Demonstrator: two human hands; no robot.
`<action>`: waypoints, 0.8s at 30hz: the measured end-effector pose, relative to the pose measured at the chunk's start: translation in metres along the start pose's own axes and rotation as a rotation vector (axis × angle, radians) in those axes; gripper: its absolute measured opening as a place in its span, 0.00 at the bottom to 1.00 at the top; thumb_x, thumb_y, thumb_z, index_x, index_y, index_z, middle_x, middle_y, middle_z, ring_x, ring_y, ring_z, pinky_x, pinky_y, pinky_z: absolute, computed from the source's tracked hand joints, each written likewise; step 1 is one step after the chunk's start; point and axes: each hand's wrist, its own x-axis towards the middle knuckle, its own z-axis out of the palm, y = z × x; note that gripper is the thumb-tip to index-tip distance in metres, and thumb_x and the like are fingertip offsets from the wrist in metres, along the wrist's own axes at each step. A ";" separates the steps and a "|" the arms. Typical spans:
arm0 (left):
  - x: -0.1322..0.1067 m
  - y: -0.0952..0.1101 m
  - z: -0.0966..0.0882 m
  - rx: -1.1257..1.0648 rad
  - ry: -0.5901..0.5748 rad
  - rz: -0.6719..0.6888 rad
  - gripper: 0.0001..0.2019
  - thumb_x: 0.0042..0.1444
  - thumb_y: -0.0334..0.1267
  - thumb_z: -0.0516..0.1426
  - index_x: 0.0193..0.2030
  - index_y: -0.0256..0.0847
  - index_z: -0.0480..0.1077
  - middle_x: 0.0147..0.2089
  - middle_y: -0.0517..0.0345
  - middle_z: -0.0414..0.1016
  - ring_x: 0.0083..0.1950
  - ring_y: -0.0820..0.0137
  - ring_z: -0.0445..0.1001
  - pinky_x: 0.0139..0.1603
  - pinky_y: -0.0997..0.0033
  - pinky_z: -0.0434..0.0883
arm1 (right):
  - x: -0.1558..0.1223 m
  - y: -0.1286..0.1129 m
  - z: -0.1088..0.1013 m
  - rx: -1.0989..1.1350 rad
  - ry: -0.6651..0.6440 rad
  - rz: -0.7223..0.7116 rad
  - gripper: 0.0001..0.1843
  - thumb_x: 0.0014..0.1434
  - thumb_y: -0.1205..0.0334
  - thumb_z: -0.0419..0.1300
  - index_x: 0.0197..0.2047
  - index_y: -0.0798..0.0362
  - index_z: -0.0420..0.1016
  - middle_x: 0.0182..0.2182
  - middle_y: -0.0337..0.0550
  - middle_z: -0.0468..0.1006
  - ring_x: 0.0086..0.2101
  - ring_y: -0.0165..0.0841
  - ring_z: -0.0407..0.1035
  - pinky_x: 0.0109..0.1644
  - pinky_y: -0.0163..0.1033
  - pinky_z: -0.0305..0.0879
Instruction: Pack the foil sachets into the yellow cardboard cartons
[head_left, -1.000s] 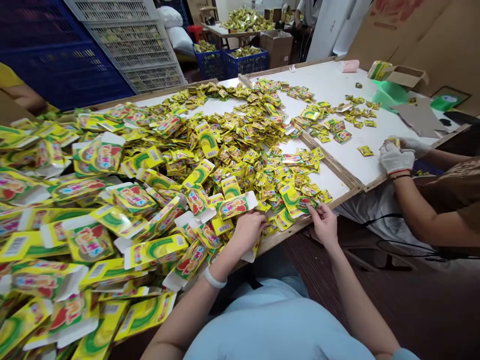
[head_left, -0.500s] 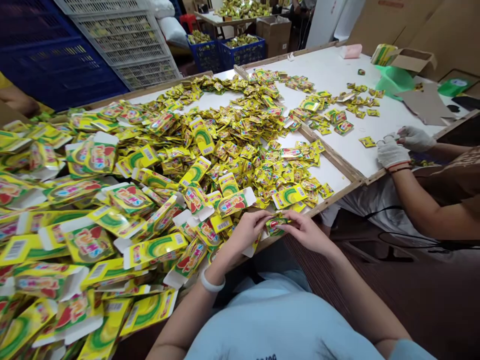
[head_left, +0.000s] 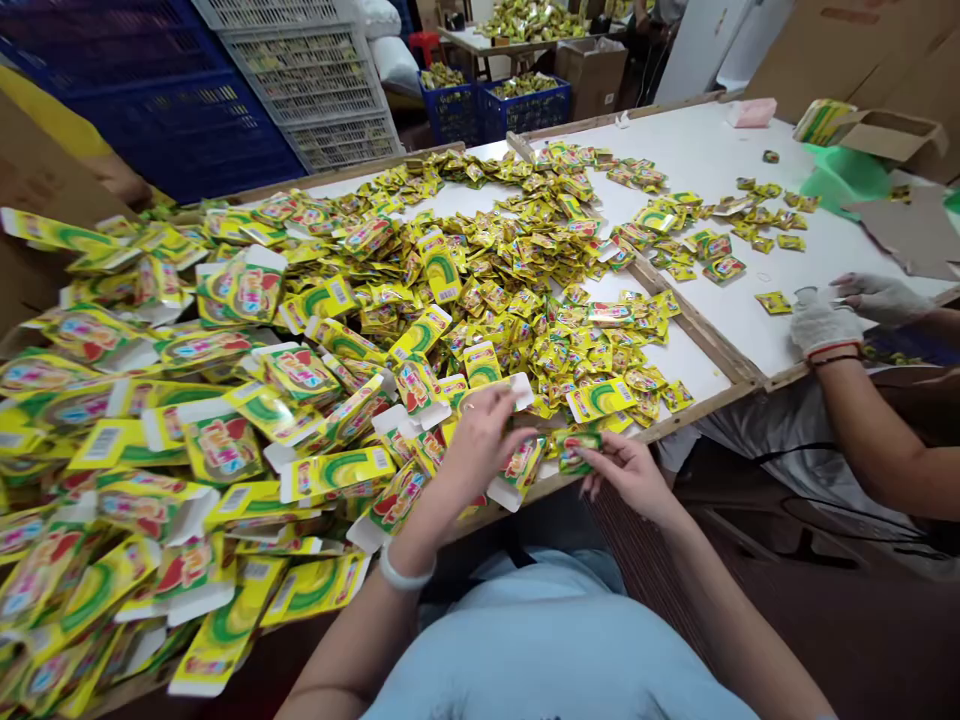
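Note:
My right hand (head_left: pixel 628 472) is closed on a small stack of yellow-green sachets (head_left: pixel 576 450) at the table's near edge. My left hand (head_left: pixel 480 435) reaches over a flat carton with white flaps (head_left: pixel 517 470), fingers curled on it. A big heap of loose yellow sachets (head_left: pixel 525 300) covers the table's middle. Folded yellow cartons (head_left: pixel 225 450) are piled to the left.
A co-worker's gloved hands (head_left: pixel 832 315) work at the white table (head_left: pixel 712 300) on the right. A wooden rail (head_left: pixel 697 330) divides the two tabletops. Blue crates (head_left: pixel 495 105) and white baskets (head_left: pixel 315 80) stand behind. Cardboard and a green bag (head_left: pixel 840 175) lie far right.
My right hand picked sachets from the heap's edge and drew them toward me. My left hand met them, then moved up onto the carton.

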 end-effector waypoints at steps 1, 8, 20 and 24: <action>0.009 -0.007 -0.008 0.124 0.046 -0.025 0.19 0.61 0.44 0.60 0.58 0.43 0.69 0.53 0.46 0.71 0.54 0.58 0.69 0.57 0.56 0.67 | 0.003 -0.001 -0.002 -0.011 0.055 -0.032 0.16 0.56 0.48 0.67 0.38 0.52 0.79 0.24 0.38 0.78 0.19 0.29 0.70 0.19 0.33 0.68; 0.041 -0.016 -0.035 0.372 -0.095 -0.005 0.13 0.53 0.39 0.65 0.40 0.38 0.67 0.45 0.49 0.70 0.53 0.55 0.67 0.57 0.53 0.63 | 0.027 -0.009 -0.014 -0.049 0.219 -0.204 0.15 0.55 0.47 0.68 0.33 0.50 0.76 0.27 0.39 0.78 0.31 0.34 0.73 0.38 0.39 0.73; -0.024 0.028 -0.017 -0.994 -0.352 -0.255 0.35 0.50 0.41 0.67 0.62 0.40 0.57 0.47 0.53 0.73 0.42 0.67 0.74 0.44 0.67 0.74 | 0.026 -0.081 0.029 -0.521 -0.116 -0.665 0.07 0.63 0.65 0.60 0.44 0.47 0.75 0.40 0.45 0.77 0.42 0.36 0.73 0.45 0.40 0.72; -0.033 0.036 -0.014 -0.896 -0.403 -0.324 0.39 0.53 0.40 0.64 0.67 0.43 0.48 0.52 0.50 0.71 0.46 0.64 0.75 0.49 0.60 0.73 | 0.008 -0.090 0.023 -0.804 -0.342 -0.525 0.10 0.66 0.69 0.54 0.46 0.50 0.75 0.41 0.47 0.74 0.41 0.34 0.72 0.45 0.37 0.71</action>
